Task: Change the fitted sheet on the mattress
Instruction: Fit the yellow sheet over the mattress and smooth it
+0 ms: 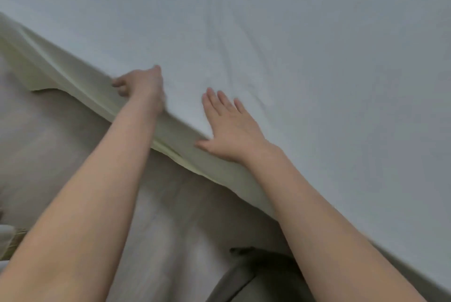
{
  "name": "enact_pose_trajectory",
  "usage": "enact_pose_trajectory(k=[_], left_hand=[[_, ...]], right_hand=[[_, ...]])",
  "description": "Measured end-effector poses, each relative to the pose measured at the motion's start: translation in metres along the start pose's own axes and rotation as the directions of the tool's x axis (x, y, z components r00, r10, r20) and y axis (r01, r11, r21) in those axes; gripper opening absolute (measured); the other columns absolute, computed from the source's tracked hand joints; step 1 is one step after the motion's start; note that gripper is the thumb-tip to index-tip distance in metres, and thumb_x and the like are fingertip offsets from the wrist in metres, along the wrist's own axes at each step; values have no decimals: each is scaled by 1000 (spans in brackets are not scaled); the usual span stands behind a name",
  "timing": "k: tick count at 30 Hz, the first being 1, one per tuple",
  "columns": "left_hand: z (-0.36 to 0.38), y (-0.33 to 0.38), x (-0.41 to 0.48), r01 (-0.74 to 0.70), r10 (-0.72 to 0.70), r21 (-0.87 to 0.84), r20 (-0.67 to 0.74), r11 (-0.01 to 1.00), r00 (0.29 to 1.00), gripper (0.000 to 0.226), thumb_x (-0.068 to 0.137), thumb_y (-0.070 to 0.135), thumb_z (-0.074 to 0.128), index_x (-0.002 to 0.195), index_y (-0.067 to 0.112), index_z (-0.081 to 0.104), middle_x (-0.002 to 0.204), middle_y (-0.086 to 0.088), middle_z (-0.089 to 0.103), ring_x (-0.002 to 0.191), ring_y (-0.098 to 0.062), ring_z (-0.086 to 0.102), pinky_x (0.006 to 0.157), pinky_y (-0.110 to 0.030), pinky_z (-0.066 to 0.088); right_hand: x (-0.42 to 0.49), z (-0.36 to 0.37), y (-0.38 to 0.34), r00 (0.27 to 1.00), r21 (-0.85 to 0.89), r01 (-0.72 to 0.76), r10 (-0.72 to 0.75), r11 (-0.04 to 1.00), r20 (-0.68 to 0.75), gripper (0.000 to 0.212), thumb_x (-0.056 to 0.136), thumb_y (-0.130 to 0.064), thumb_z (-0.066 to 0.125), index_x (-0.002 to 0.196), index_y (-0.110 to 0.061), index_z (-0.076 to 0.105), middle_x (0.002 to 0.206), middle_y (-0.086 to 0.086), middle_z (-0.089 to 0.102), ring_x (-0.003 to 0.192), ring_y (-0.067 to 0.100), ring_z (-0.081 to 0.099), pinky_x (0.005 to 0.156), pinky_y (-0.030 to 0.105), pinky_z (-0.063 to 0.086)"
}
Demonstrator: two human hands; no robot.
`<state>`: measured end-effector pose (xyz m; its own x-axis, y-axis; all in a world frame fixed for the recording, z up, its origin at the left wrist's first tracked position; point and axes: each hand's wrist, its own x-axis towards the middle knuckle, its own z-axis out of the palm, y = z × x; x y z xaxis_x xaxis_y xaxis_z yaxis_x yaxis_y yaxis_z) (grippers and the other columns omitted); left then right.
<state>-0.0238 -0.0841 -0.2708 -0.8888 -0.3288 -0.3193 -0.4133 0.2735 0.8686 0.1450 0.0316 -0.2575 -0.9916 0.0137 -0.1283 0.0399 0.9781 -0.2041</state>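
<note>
Head view: the sheet (317, 82) is spread across the upper right. Its hanging edge is gripped by the left hand (140, 84), centre frame; the right hand (231, 128) is laid flat beside. The edge should be drawn taut before tucking.

1. The left hand (139, 84) is smeared by motion. Its fingertips curl over the sheet (292, 57) edge, and whether they pinch or only press it cannot be told.
2. The mattress lies wholly hidden under the sheet.
3. Well below and left of that hand, a pale object (6, 235) is cut by the frame edge.
4. Below the right hand (229, 128), a dark grey shape (249, 277), perhaps cloth, runs off the bottom.
</note>
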Motion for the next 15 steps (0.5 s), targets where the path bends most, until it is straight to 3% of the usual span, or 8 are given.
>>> enact_pose_trajectory(k=[2, 4, 10, 15], left_hand=[[20, 1, -1, 5, 28, 187, -171, 982, 985, 79, 97, 31, 50, 150, -7, 4, 156, -18, 19, 136, -34, 38, 107, -40, 34], [28, -6, -5, 26, 63, 306, -278, 952, 958, 80, 100, 38, 44, 148, -10, 2, 152, -18, 23, 130, -33, 44, 100, -39, 39], [33, -12, -12, 30, 103, 358, -345, 933, 933, 64, 103, 30, 33, 148, -10, 13, 146, -21, 34, 119, -42, 51, 96, -43, 40], [31, -8, -12, 99, 27, 348, -339, 932, 940, 60, 103, 27, 31, 148, -8, 13, 143, -22, 37, 115, -46, 51, 93, -47, 42]], right_hand=[[18, 13, 1, 999, -25, 52, -52, 998, 15, 89, 86, -42, 49, 156, -18, 0, 163, -4, -8, 150, 15, -7, 122, 39, -2], [19, 21, 1, 996, -27, 66, -67, 997, -50, 90, 78, -36, 47, 156, -17, 8, 164, -3, 1, 151, 17, -1, 122, 42, 2], [18, 20, -2, 998, 0, 66, -66, 998, -7, 105, 66, -35, 61, 156, -15, 11, 164, 0, 5, 151, 21, 1, 121, 49, 7], [18, 17, 1, 996, 50, 62, -65, 997, 65, 96, 68, -37, 58, 155, -19, 20, 163, -2, 11, 151, 19, 4, 121, 48, 9]])
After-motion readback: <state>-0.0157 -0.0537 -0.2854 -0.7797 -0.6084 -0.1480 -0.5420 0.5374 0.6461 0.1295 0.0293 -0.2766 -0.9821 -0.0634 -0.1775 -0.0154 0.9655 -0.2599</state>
